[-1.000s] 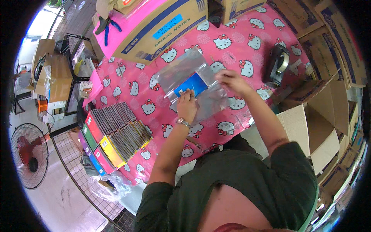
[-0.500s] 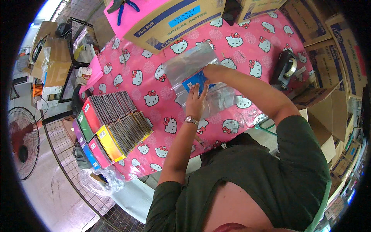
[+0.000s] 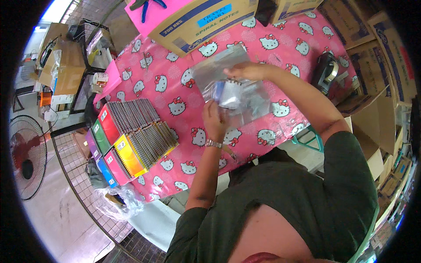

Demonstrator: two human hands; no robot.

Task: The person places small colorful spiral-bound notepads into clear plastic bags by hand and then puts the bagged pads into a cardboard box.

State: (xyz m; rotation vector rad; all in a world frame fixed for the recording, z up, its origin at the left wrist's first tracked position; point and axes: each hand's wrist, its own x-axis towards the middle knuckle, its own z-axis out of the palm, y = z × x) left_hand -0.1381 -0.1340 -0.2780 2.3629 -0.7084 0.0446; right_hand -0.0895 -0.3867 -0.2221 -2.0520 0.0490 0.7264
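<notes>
A small blue-and-white spiral notebook (image 3: 231,94), smeared by motion, is at the middle of the clear plastic bags (image 3: 254,103) on the pink table. My left hand (image 3: 214,119), with a wristwatch above it, is closed at the notebook's lower left edge. Just above the notebook, my right hand (image 3: 247,71) reaches across from the right, its thumb and fingertips pinched on the bag plastic. Whether the notebook lies inside a bag or on top of one I cannot tell.
Rows of coloured spiral notebooks (image 3: 136,131) stand at the table's left. A carton (image 3: 206,24) with pliers (image 3: 147,6) on it is at the back. A tape dispenser (image 3: 324,76) sits on the right, near more cartons (image 3: 372,70). A fan (image 3: 27,158) stands far left.
The notebook has turned from its blue cover to a whitish side. My right hand has come up and left off it; my left hand has drawn back to its lower left edge.
</notes>
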